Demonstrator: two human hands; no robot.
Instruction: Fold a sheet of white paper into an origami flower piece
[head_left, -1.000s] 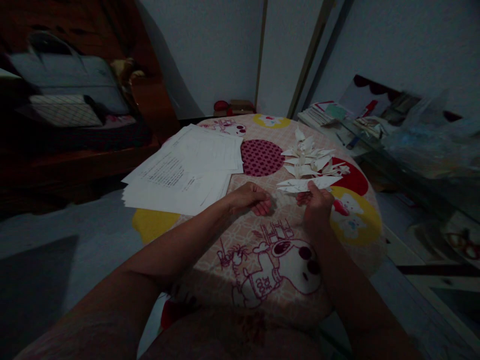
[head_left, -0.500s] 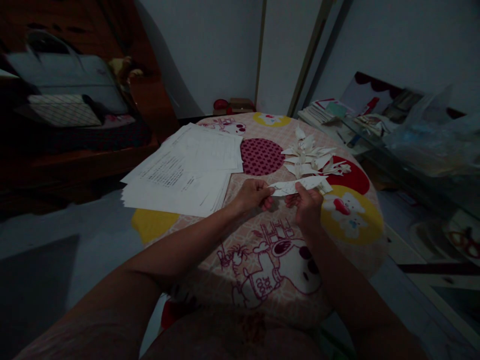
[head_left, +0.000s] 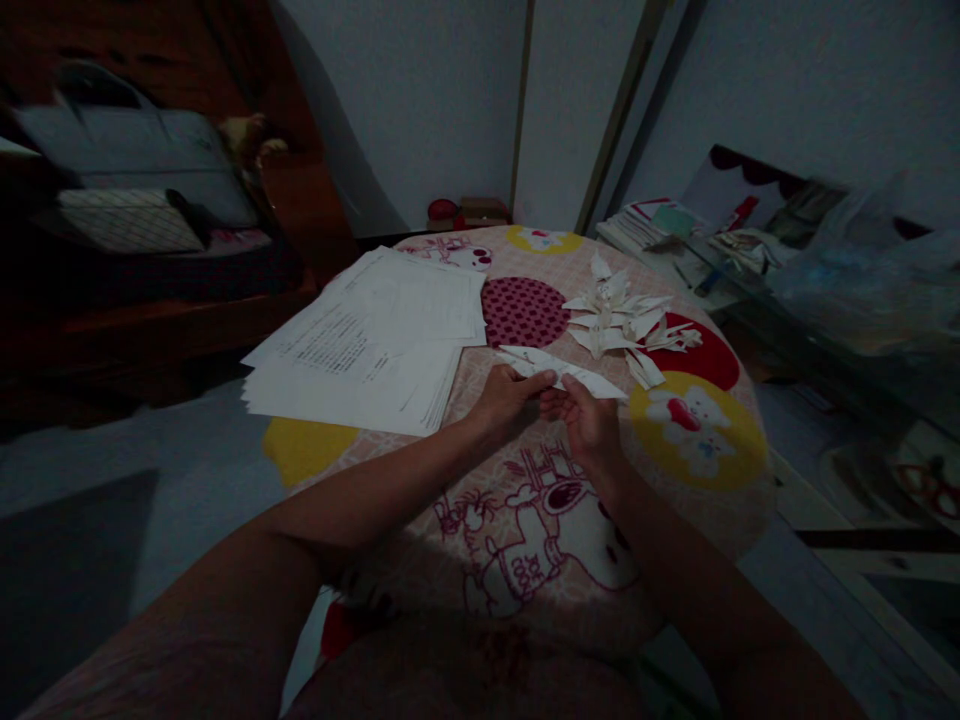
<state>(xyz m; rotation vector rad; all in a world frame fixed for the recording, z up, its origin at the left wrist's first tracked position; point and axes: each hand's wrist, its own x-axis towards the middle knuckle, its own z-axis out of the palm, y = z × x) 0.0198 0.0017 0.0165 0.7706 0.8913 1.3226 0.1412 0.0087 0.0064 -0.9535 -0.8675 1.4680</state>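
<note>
A narrow strip of folded white paper (head_left: 600, 384) is pinched between both hands above the round table. My left hand (head_left: 508, 400) is closed on it, thumb on top near its middle. Close beside it, my right hand (head_left: 589, 420) grips the same strip, its thumb pressed on the near edge. The strip's pointed ends stick out on either side. Just beyond my right hand lies a cluster of folded white paper pieces (head_left: 611, 315) with pointed, petal-like tips. To the left of my hands rests a stack of printed paper sheets (head_left: 360, 340).
The table wears a patterned cloth (head_left: 525, 480) with cartoon figures. On the right stands a glass-topped cabinet (head_left: 757, 310) with a clear plastic bag (head_left: 847, 280) and papers. A wooden bench (head_left: 315, 230) at left carries a pale handbag (head_left: 157, 150).
Both hands have come closer together, the right moving left. The folded paper has shifted left and turned, its right end now pointing slightly toward me.
</note>
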